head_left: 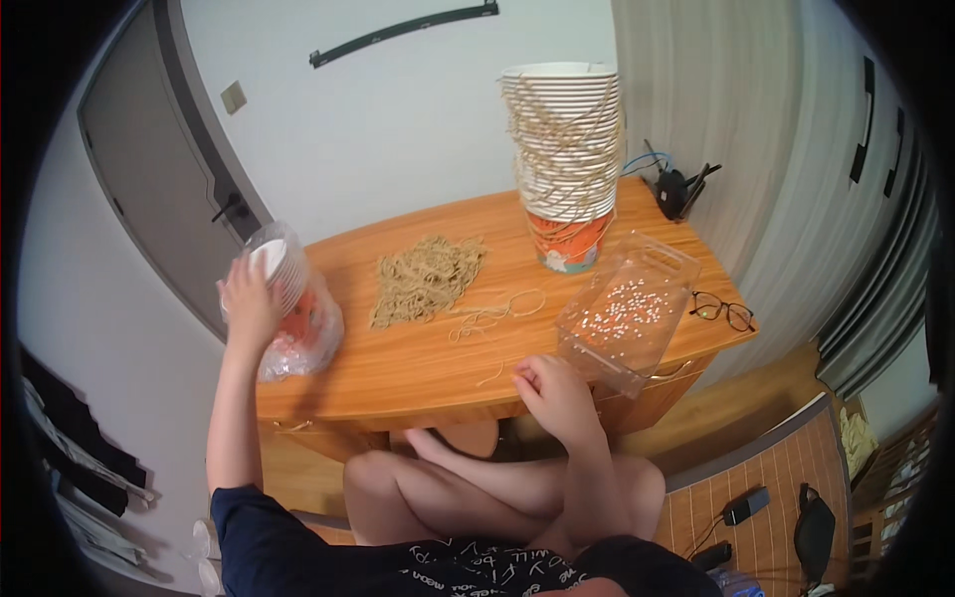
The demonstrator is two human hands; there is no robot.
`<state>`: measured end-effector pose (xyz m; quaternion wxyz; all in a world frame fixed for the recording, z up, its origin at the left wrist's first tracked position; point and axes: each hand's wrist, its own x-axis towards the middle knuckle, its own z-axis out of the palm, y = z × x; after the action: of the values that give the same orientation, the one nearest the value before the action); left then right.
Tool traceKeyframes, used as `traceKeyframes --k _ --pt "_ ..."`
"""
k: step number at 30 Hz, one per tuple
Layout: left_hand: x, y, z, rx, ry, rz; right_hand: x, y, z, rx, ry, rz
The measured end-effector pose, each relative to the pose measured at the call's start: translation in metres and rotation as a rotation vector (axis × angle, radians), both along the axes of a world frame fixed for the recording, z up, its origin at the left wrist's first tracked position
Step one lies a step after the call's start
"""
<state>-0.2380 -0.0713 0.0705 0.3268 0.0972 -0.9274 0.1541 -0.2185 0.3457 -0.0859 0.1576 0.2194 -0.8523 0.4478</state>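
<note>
My left hand (pixel 251 306) grips the rim side of a white paper bucket (pixel 265 257) at the top of a nested stack. A clear plastic bag (pixel 323 333) wraps this stack at the desk's left end. My right hand (pixel 560 396) hovers by the front edge, its fingers curled together; whether something thin is in them I cannot make out. Close to it lies a loose end of twine (pixel 491 374). A tangled heap of tan cord loops (pixel 428 279) rests mid-desk, with a separate loop (pixel 497 313) beside it. At the back stands a tall stack of paper buckets (pixel 567 159) draped with cords.
A clear plastic tray (pixel 632 313) holding many small white and pink bits sits on the right of the wooden desk (pixel 388 383). Next to it are eyeglasses (pixel 723 310). A black router (pixel 679 191) with cables stands behind. My crossed legs (pixel 487 493) are below the desk edge.
</note>
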Motion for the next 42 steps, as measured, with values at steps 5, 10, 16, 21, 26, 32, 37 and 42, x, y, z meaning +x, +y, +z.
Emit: traceKeyframes --k 5,10,16,21,26,32,37,42 --pt "0.028 -0.061 -0.016 0.244 -0.071 -0.039 0.008 -0.021 -0.001 0.191 0.071 -0.02" --pt "0.025 -0.087 -0.02 0.38 0.077 -0.267 0.016 -0.029 -0.002 0.204 0.193 0.029" --pt "0.025 -0.073 0.016 0.747 -0.084 -0.307 0.022 -0.026 0.008 0.154 0.211 0.053" --pt "0.03 -0.074 0.033 0.798 -0.329 -0.348 0.036 -0.011 0.023 -0.522 0.309 -0.153" --pt "0.032 -0.049 0.052 0.816 -0.369 -0.172 0.037 0.01 0.021 -0.884 -0.002 0.058" --pt "0.014 -0.065 0.054 0.749 -0.288 -0.137 0.034 0.002 0.025 -0.355 0.133 -0.178" --pt "0.003 -0.076 0.064 0.686 -0.27 -0.122 0.038 -0.003 0.028 -0.259 0.153 -0.125" --pt "0.002 -0.078 0.086 0.643 -0.1 -0.245 0.044 -0.013 0.027 -0.4 0.33 -0.245"
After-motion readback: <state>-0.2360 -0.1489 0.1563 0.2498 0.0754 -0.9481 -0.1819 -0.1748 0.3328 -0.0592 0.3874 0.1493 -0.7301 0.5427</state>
